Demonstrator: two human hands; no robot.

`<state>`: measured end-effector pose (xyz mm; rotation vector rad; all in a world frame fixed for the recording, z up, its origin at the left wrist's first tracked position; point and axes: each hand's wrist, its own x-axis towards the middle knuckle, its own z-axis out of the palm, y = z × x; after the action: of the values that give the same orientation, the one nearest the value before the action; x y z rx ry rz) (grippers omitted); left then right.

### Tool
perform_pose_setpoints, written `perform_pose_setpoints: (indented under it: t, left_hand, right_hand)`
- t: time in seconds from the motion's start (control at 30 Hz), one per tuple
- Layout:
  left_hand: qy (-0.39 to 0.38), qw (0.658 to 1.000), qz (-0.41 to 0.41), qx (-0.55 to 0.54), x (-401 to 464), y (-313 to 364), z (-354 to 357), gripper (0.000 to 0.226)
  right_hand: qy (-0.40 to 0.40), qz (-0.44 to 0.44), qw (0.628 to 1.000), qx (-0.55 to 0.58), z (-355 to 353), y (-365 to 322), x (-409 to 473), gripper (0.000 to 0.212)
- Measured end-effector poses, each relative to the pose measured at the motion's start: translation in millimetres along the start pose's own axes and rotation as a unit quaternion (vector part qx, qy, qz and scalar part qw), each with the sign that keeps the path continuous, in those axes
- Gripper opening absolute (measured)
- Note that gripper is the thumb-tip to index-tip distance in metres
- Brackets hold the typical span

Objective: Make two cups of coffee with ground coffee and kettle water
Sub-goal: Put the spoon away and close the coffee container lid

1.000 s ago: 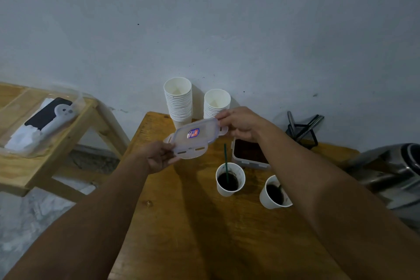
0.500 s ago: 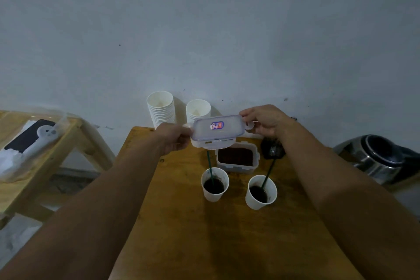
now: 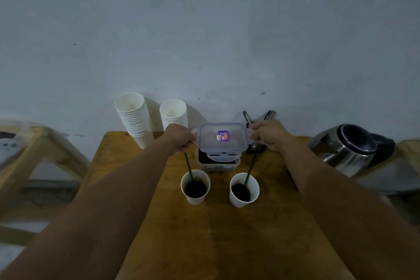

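Two white paper cups of dark coffee, a left cup (image 3: pixel 195 187) and a right cup (image 3: pixel 244 190), stand on the wooden table (image 3: pixel 227 245), each with a green stirrer in it. Behind them sits the ground coffee container (image 3: pixel 218 163), its dark contents partly showing. A clear lid (image 3: pixel 223 137) with a blue label hovers just above that container, tilted. My left hand (image 3: pixel 179 137) grips the lid's left flap and my right hand (image 3: pixel 268 134) grips its right flap. A steel kettle (image 3: pixel 350 148) rests at the right.
Two stacks of white paper cups, a tall stack (image 3: pixel 134 118) and a shorter stack (image 3: pixel 173 112), stand against the wall at the table's back. A dark holder with utensils (image 3: pixel 256 118) sits behind my right hand. A wooden bench (image 3: pixel 34 143) is at the left.
Both hands have carried the lid rightward and down, from beside the cup stacks to just above the coffee container. The view has shifted, so the kettle now shows fully.
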<state>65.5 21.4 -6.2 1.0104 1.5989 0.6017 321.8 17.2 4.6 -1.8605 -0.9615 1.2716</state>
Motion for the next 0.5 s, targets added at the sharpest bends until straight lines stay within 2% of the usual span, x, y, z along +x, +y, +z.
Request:
perform_pose_setpoints:
  t: [0.3,0.5]
  left_hand:
    - [-0.022,0.998,-0.054,0.030,18,-18,2,0.016]
    - [-0.047,0.995,-0.078,0.038,27,-29,3,0.014]
  right_hand:
    - [0.040,0.046,0.998,-0.020,10,30,13,0.027]
    - [0.048,0.056,0.997,-0.033,18,40,20,0.028]
